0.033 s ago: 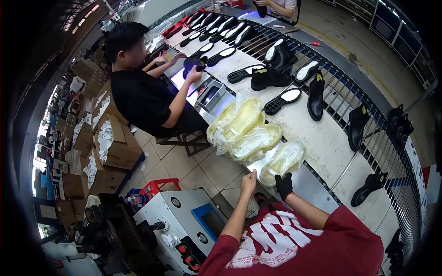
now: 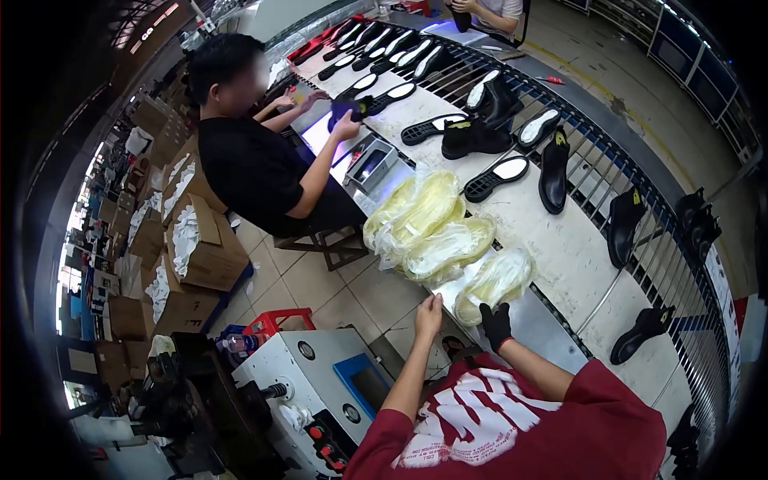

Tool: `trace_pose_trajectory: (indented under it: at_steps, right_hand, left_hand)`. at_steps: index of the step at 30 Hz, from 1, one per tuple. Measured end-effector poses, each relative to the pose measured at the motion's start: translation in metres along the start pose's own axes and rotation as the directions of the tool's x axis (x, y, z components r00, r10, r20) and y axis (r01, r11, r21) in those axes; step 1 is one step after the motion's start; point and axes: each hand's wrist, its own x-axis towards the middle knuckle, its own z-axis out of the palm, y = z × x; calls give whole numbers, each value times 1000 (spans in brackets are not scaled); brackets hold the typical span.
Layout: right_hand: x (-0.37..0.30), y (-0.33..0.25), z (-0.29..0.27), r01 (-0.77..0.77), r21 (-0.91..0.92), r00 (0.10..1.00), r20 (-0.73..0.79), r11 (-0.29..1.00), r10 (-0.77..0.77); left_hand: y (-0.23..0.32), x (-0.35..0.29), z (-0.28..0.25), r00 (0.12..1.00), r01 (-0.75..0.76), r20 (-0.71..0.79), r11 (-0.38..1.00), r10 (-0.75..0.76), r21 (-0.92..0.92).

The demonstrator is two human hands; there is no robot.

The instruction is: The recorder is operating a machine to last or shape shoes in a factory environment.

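Note:
My bare left hand (image 2: pixel 429 318) is at the near edge of the metal tabletop (image 2: pixel 541 330). Its fingers are curled together, and whatever they may hold is hidden. A black glove covers my right hand (image 2: pixel 496 325), whose thumb and fingers are apart against the near end of a clear plastic bag (image 2: pixel 498 282) with yellowish contents. Just beyond it lie a second such bag (image 2: pixel 448 246) and a larger bundle (image 2: pixel 416 204), overlapping each other. What the bags contain cannot be made out clearly through the plastic.
Black boots (image 2: pixel 554 172) and white-topped black soles (image 2: pixel 496 178) stand along the white conveyor (image 2: pixel 552 240). A co-worker (image 2: pixel 256 160) sits at the left, holding a dark shoe (image 2: pixel 346 112). A white machine cabinet (image 2: pixel 300 384) is at my lower left, with cardboard boxes (image 2: pixel 204 248) beyond.
The whole view has shifted slightly. Both my hands and the bags keep nearly the same places. The co-worker still holds the dark shoe.

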Motion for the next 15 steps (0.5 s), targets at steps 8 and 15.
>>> trace_pose_trajectory:
  at_steps: [8,15]
  right_hand:
    - [67,-26,-19,-127,431,991,82,894,102]
    - [34,-116,-8,678,-125,678,-273,724,-682]
  left_hand:
    - [35,72,-46,968,-33,-251,984,-12,-173]
    - [-4,37,-53,982,10,-182,986,-41,-165]
